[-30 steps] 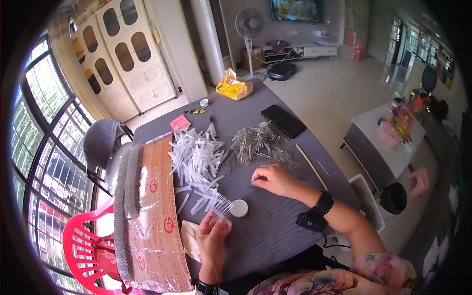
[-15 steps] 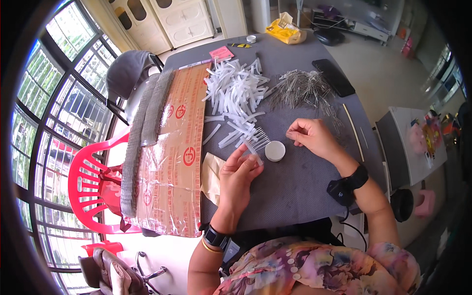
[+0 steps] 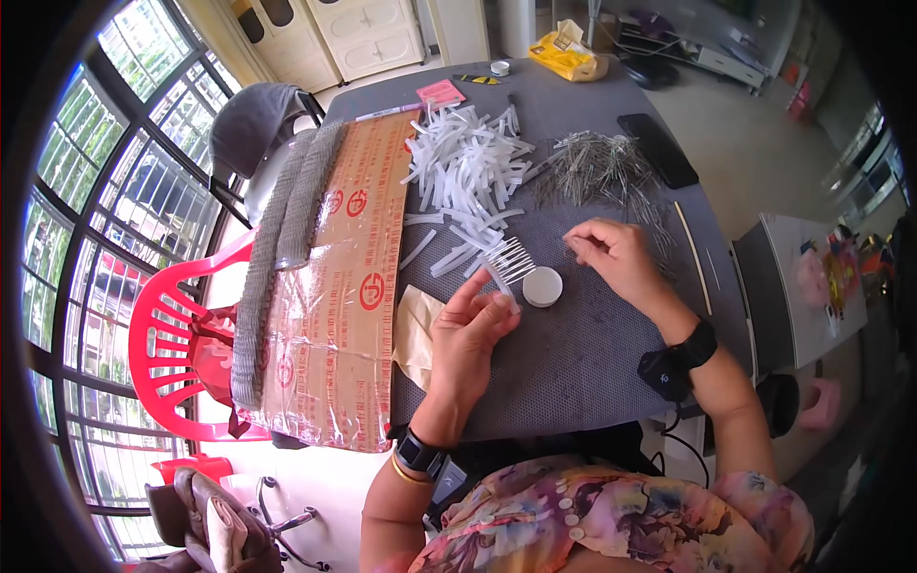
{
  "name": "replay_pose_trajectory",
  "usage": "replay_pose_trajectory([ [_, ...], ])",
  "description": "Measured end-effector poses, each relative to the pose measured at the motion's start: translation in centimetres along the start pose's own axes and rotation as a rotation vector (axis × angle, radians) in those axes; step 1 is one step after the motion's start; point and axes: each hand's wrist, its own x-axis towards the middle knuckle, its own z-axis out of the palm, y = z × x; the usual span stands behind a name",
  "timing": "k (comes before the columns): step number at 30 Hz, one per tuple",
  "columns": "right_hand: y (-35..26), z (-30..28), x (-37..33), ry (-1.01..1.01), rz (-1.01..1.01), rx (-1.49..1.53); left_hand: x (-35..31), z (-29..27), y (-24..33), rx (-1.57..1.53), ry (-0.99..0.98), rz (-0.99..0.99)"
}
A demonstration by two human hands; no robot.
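Observation:
My left hand (image 3: 464, 342) pinches a translucent white plastic strip (image 3: 501, 283) between thumb and fingers. A row of several thin metal pins (image 3: 516, 260) sticks out from the strip like comb teeth. Just right of the pins' tips lies a small round white container (image 3: 543, 286). My right hand (image 3: 611, 260) hovers right of it, thumb and fingertips pressed together; whatever they hold, if anything, is too small to make out. Beyond my hands lie a heap of loose white plastic strips (image 3: 463, 162) and, to its right, a tangled pile of thin metal pins (image 3: 607, 170).
A flattened brown carton (image 3: 330, 353) covers the table's left side, with grey ribbed bundles (image 3: 272, 267) on it. A black phone-like slab (image 3: 659, 151) and a thin wooden stick (image 3: 693, 258) lie at right. A yellow packet (image 3: 565, 55) sits at the far edge; a red chair (image 3: 164, 349) stands left.
The whole view has shifted slightly, moving the table's things a little to the right. Both hands keep nearly the same pose, the left still on the strip.

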Motion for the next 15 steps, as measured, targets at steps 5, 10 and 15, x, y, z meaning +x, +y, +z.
replay_pose_trajectory([
  [5,-2.2,0.4,-0.5,0.010,-0.107,-0.025,-0.1,0.2,0.3,0.060,-0.013,-0.038],
  [10,-2.2,1.1,-1.0,-0.077,-0.155,-0.032,0.0,0.4,0.2,0.061,-0.006,-0.048],
  [15,-1.2,1.6,-1.2,-0.116,-0.231,-0.076,0.0,0.4,0.3,0.050,-0.008,-0.050],
])
